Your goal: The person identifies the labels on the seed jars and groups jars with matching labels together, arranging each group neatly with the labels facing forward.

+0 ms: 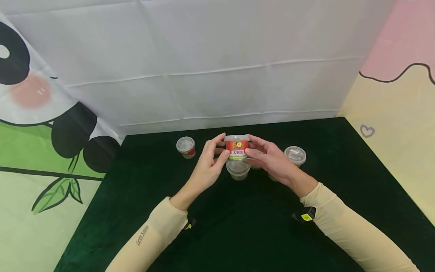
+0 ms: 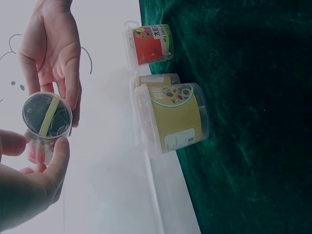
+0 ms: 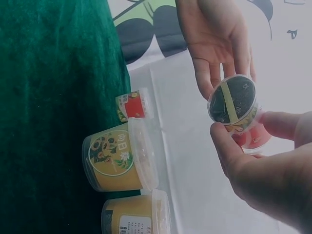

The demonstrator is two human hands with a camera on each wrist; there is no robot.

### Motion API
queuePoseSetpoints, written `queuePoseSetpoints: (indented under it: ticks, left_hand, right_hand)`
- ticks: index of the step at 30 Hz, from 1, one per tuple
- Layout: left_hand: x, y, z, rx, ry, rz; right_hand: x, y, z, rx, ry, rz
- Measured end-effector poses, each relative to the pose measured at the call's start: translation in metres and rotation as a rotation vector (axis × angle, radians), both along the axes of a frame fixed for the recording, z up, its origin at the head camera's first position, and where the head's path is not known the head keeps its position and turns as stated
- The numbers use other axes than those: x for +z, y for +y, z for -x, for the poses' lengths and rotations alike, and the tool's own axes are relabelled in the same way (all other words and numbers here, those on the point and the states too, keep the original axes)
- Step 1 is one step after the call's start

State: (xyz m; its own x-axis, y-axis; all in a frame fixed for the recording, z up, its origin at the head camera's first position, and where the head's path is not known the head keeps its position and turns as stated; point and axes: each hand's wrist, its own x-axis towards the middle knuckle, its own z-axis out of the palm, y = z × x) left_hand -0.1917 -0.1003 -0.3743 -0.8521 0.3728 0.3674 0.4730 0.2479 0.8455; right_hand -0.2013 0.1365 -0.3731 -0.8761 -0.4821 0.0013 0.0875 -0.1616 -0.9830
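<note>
Between both hands is a small clear plastic tub (image 1: 237,147) with a red label, a flower picture and a green band. It is raised in front of the other tubs, its label facing the head camera. My left hand (image 1: 208,160) grips its left side, thumb on the label. My right hand (image 1: 270,158) pinches the right side, with the thumb on the label's edge and fingers behind. In the left wrist view, the tub's dark round end (image 2: 48,116) shows a pale strip across it. Just below it in the head view is another lidded tub (image 1: 238,170).
A red-labelled tub (image 1: 186,147) stands at the back left, and a clear-lidded tub (image 1: 295,155) at the right. Yellow-labelled tubs (image 3: 114,156) show in the wrist views. A dark green cloth (image 1: 238,226) covers the table, with a white sheet (image 1: 217,56) behind.
</note>
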Motion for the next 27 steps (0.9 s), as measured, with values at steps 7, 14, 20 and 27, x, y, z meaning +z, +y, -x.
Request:
queuePoseSetpoints:
  ticks: [7,14,20,27]
  left_hand:
    - [0.000,-0.005,0.002,0.020,-0.021,0.025]
    - [-0.008,-0.008,-0.002,0.015,-0.066,-0.010]
    - [-0.015,-0.012,-0.008,0.007,-0.104,-0.030]
    - [-0.014,-0.020,-0.012,0.029,-0.082,-0.030]
  right_hand:
    - [0.001,-0.003,0.004,0.001,-0.003,-0.019]
    - [-0.005,-0.005,0.005,0.007,-0.016,-0.056]
    - [-0.009,-0.008,0.002,0.011,-0.015,-0.091]
    - [-0.009,-0.015,0.003,0.030,0.044,-0.092]
